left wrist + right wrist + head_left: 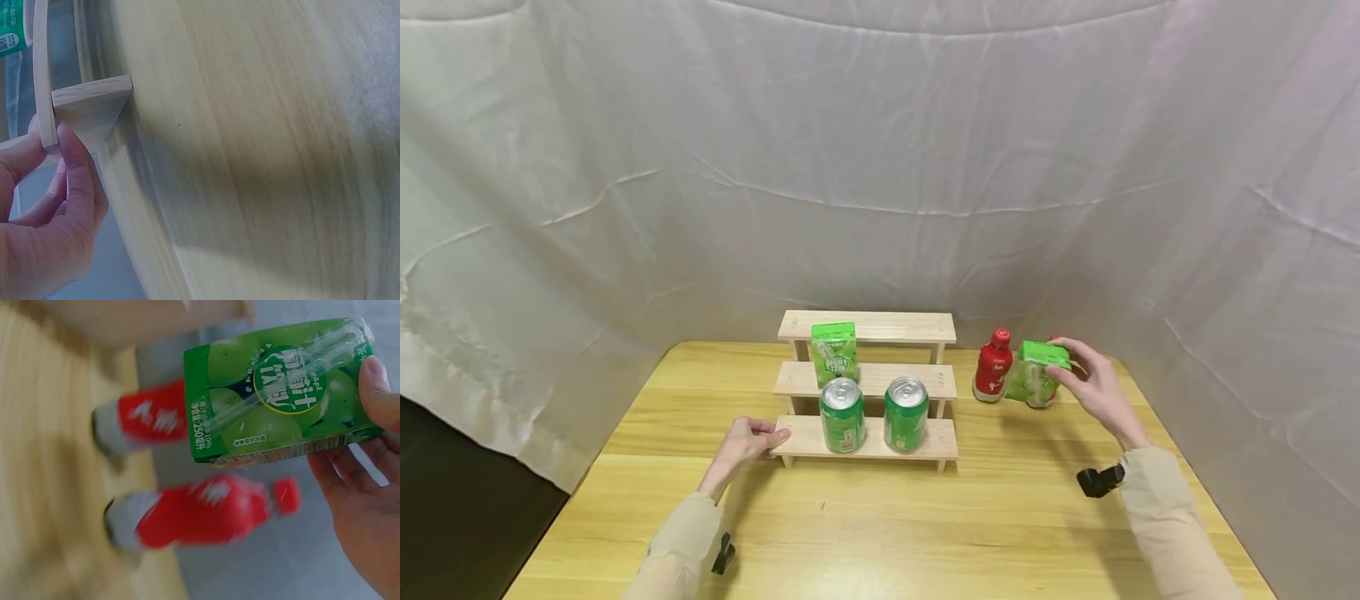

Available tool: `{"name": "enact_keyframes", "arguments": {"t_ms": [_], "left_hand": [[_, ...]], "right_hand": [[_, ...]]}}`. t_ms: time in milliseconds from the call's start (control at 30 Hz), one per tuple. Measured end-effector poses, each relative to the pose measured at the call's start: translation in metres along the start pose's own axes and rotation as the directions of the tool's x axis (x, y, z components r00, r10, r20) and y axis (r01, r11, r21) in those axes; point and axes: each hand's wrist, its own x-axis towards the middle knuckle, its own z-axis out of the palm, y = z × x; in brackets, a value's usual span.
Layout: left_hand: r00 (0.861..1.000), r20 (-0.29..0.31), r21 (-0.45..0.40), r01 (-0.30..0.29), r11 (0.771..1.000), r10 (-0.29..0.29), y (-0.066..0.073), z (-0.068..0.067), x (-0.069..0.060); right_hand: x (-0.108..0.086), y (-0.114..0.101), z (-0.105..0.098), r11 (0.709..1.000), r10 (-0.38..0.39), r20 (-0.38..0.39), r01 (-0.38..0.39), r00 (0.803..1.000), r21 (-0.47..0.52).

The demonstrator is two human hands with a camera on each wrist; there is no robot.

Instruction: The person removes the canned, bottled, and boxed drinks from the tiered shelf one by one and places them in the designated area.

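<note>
My right hand grips a green juice box by its top end, in the air in front of the red bottles. The right wrist view shows thumb and fingers of the hand on opposite sides of the box. My left hand pinches the left end of the wooden rack's lowest shelf; in the left wrist view the thumb and fingers of the hand are around the board's end. Two green cans stand on that shelf. Another green box stands on the middle shelf.
Right of the rack, a red bottle stands on the wooden table, with a second one beside it, partly hidden by the held box. The top shelf is at the back. Grey-white curtains hang behind and at the sides.
</note>
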Motion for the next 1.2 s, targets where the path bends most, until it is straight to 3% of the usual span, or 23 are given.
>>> {"name": "enact_keyframes", "arguments": {"t_ms": [433,967,1100,1200], "left_hand": [[1.000,0.001,-0.016,0.009,1.000,-0.009,0.001,0.002,0.001],[1.000,0.000,-0.004,0.003,1.000,-0.003,-0.002,0.000,0.001],[1.000,0.001,-0.002,0.006,1.000,-0.006,-0.002,0.000,0.001],[1.000,-0.006,-0.003,0.014,1.000,-0.014,-0.002,0.000,0.001]], "right_hand": [[-0.033,0.054,-0.015,0.996,0.090,0.028,-0.089,0.996,-0.033],[-0.043,0.079,-0.013,0.979,0.180,0.078,-0.171,0.980,-0.112],[-0.045,0.076,-0.016,0.967,0.242,0.113,-0.230,0.964,-0.112],[-0.043,0.073,-0.019,0.948,0.314,0.147,-0.300,0.938,-0.108]]}}
